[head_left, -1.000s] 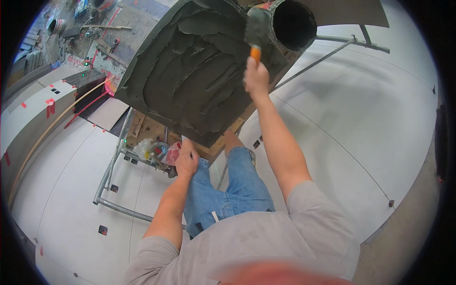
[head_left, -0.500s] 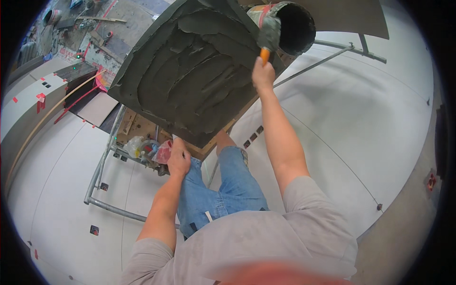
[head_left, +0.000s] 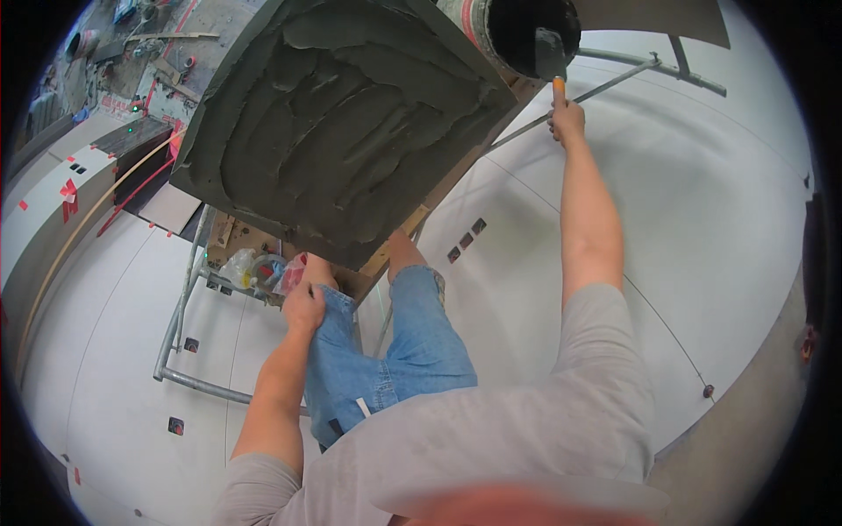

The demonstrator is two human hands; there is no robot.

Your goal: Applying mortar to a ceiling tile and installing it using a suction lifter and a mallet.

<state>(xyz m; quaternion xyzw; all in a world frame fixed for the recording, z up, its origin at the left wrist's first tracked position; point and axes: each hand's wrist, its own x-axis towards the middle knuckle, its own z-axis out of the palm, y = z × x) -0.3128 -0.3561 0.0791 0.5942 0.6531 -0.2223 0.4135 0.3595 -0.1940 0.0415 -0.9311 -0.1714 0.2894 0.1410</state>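
My right hand (head_left: 566,118) grips the orange handle of a trowel (head_left: 550,57), whose blade is inside the mouth of a mortar-caked bucket (head_left: 522,26) at the top. Left of the bucket a large board (head_left: 351,131) is covered in dark grey mortar with ridged swirls, tilted on a wooden platform (head_left: 405,223). My left hand (head_left: 303,302) rests with curled fingers at my left thigh, below the board's lower edge; what it holds, if anything, is hidden.
Metal scaffold tubes (head_left: 162,351) surround the platform, which carries plastic bags (head_left: 241,267). A grey panel (head_left: 658,17) is at top right. White panels (head_left: 702,263) with small square cutouts lie below. Scattered tools and debris (head_left: 140,53) are at top left, beside a curved wall (head_left: 44,219).
My right hand has moved right with the trowel, from over the board into the bucket's mouth. My left hand has moved down and left, away from the board's edge onto my thigh.
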